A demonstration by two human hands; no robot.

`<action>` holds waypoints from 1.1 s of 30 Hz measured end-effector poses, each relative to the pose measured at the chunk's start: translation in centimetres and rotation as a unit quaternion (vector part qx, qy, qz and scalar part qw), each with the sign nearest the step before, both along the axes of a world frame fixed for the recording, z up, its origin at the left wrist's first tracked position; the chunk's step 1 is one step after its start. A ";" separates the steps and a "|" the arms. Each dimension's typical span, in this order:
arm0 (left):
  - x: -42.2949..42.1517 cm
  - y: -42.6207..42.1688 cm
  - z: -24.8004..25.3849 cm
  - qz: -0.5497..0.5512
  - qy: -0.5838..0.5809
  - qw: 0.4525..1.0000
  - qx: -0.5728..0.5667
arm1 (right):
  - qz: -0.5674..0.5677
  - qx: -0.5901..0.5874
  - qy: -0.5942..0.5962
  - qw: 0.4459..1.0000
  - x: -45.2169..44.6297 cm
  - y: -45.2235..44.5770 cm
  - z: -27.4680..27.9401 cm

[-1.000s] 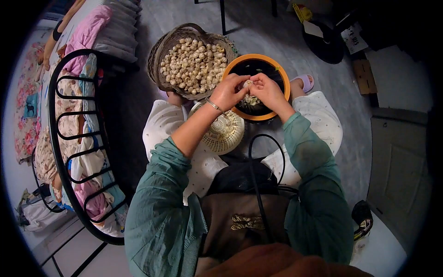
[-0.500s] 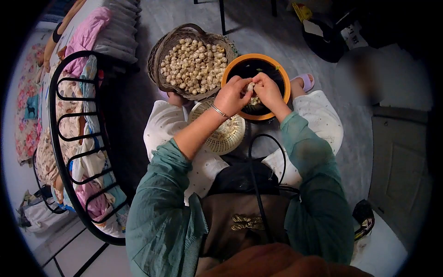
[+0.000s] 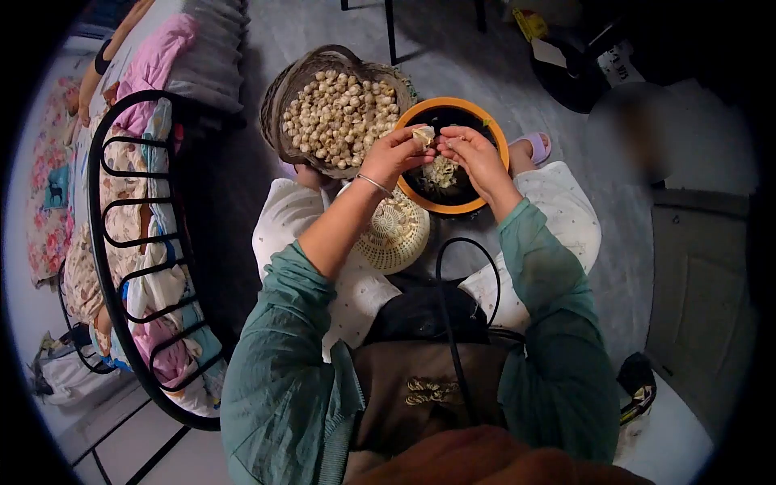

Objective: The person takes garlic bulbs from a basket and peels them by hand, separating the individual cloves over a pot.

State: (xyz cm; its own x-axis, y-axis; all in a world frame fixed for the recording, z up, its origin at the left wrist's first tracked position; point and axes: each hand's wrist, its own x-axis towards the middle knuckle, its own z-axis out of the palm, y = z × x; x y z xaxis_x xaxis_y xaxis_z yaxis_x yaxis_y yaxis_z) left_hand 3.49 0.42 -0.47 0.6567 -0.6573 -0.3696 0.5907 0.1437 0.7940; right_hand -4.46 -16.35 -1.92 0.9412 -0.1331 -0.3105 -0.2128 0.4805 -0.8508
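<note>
Okay, your left hand pinches a garlic bulb, partly hidden, its pointing direction and long axis unclear; right hand's grip: can't tell.

Grey floor; black metal bed frame left; pale door right.

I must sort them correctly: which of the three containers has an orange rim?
The round bucket holding pale scraps; the basket is brown, the colander cream.
</note>
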 end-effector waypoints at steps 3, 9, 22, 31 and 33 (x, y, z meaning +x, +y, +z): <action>0.0 0.1 -0.3 -0.011 0.008 1.000 -0.011 | -0.026 -0.143 -0.044 0.988 0.1 -0.1 -0.9; -0.3 0.0 -1.2 -0.043 -0.068 0.997 -0.004 | 0.011 -0.321 -0.093 0.942 0.1 1.0 1.3; -1.0 -0.4 -1.3 -0.093 -0.215 0.967 0.097 | 0.009 -0.338 -0.111 0.934 -0.3 1.7 2.1; -1.6 -0.2 0.6 -0.102 -0.332 0.905 0.246 | 0.022 -0.348 -0.110 0.931 0.0 1.6 1.2; -1.6 -0.2 0.8 -0.106 -0.339 0.904 0.237 | 0.041 -0.243 -0.063 0.967 0.0 1.5 1.6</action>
